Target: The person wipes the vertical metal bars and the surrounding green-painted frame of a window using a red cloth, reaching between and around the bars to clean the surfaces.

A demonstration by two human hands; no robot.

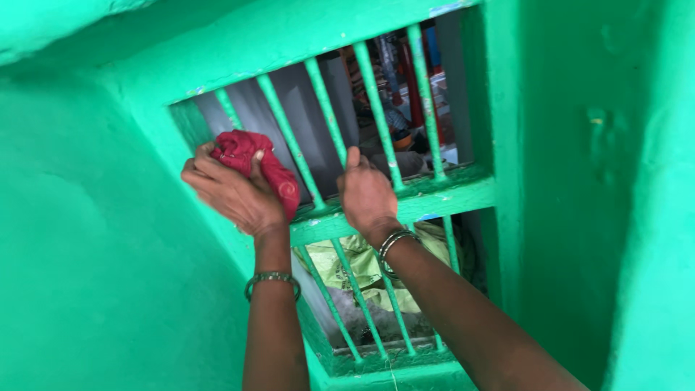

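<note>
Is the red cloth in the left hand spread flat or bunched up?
Bunched up. The red cloth sits as a crumpled wad under the left hand, pressed against the green window bars.

A crumpled pale green bag (362, 264), soft and shapeless, lies behind the lower bars of the green window grille (405, 206), just under its crossbar and below the right hand (367, 192). It bears faint darker print (too blurred to make out). No labels, signs or screens show.
</note>
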